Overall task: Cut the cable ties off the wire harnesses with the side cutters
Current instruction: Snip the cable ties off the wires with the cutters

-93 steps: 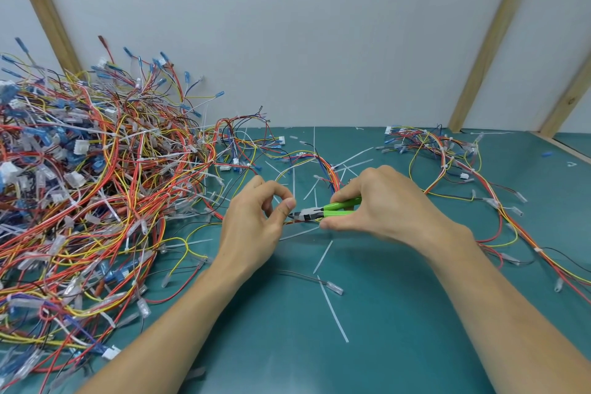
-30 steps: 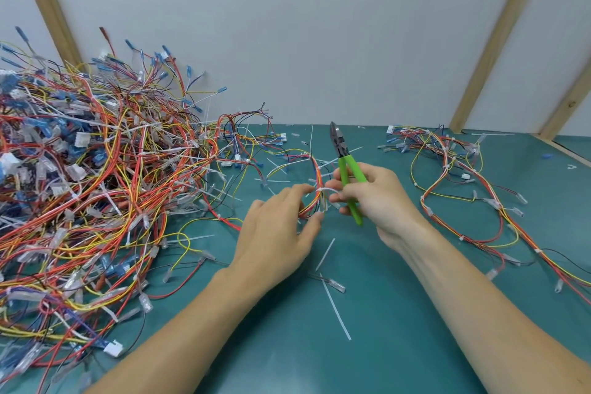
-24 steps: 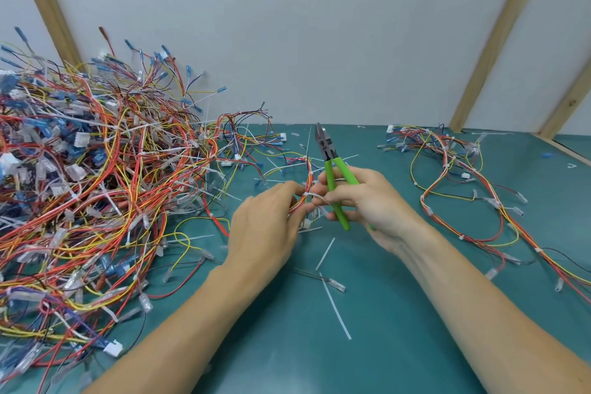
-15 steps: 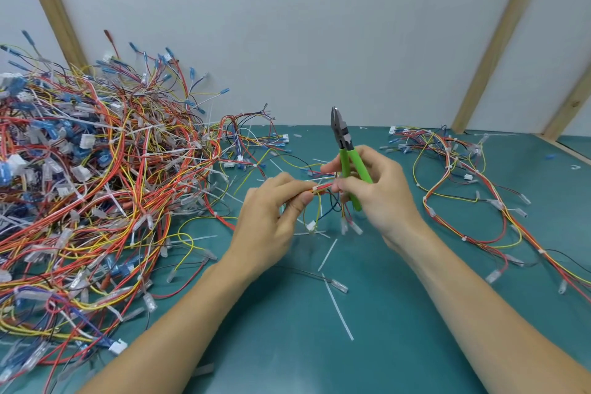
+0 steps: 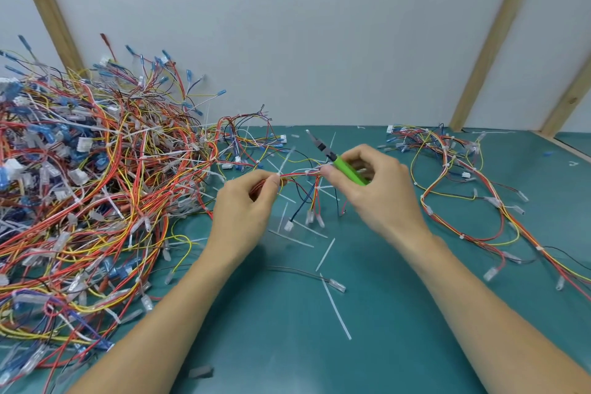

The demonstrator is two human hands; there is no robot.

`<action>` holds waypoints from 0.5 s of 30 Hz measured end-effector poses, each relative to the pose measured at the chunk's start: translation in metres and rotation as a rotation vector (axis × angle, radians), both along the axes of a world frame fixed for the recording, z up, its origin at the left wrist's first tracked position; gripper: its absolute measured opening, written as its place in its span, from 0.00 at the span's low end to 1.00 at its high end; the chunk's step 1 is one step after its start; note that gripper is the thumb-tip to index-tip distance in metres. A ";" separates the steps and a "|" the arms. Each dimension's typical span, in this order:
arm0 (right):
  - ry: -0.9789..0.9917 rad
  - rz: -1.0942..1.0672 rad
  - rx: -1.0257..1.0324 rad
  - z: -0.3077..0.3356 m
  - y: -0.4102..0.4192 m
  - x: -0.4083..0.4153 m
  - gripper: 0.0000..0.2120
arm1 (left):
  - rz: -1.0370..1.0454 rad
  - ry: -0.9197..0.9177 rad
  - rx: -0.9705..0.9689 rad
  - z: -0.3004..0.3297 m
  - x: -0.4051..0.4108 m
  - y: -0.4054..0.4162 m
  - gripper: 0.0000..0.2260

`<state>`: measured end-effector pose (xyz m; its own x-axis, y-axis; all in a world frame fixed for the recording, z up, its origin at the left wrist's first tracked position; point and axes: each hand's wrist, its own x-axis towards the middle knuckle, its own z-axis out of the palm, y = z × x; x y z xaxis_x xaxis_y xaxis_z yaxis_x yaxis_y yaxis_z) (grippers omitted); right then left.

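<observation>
Item: harness (image 5: 299, 173), newly lifted off worktop (image 5: 399, 313), pinched between left hand (image 5: 248, 205) and right hand (image 5: 377, 189), side cutters (image 5: 339, 161) palmed, tip swung away; recut pending.

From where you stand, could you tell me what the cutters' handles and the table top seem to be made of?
The side cutters: handles look like matte bright-green plastic or rubber sleeves; the head is dark, probably metal. The table top: a smooth teal mat, likely rubber or vinyl, with a faint sheen.

Left hand (image 5: 246, 205): pinches wire harness (image 5: 299, 173).
Right hand (image 5: 377, 189): grips side cutters (image 5: 339, 161), pinches harness.
</observation>
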<state>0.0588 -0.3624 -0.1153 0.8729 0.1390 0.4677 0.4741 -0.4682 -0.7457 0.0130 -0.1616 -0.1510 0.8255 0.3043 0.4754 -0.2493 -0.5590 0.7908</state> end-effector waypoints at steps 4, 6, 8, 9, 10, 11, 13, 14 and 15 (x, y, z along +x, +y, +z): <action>-0.077 -0.052 -0.067 0.001 -0.008 0.006 0.19 | 0.028 0.017 -0.121 0.002 0.001 0.006 0.11; -0.104 -0.059 -0.116 -0.002 -0.008 0.005 0.20 | 0.064 0.014 -0.099 0.000 0.001 0.008 0.12; -0.120 -0.025 -0.132 -0.005 -0.006 0.003 0.19 | 0.052 0.022 -0.116 0.000 0.001 0.008 0.15; -0.109 0.016 -0.111 -0.006 -0.004 0.002 0.16 | 0.021 0.035 -0.144 0.000 0.001 0.008 0.15; -0.079 0.070 -0.059 -0.007 -0.002 0.001 0.13 | -0.025 0.053 -0.175 0.001 0.001 0.008 0.15; -0.028 0.126 0.020 -0.009 0.001 0.001 0.10 | -0.080 0.072 -0.205 0.002 0.001 0.007 0.15; 0.092 0.185 0.193 -0.011 0.007 0.001 0.08 | -0.190 0.093 -0.259 0.005 0.000 0.005 0.15; 0.138 0.187 0.260 -0.012 0.009 0.001 0.08 | -0.236 0.102 -0.274 0.006 -0.001 0.005 0.14; 0.174 0.187 0.311 -0.013 0.010 0.003 0.09 | -0.276 0.116 -0.277 0.006 -0.001 0.005 0.14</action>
<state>0.0613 -0.3527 -0.1280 0.9157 0.1778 0.3603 0.3842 -0.1256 -0.9147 0.0120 -0.1571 -0.1453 0.9376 0.1671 0.3051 -0.2601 -0.2455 0.9339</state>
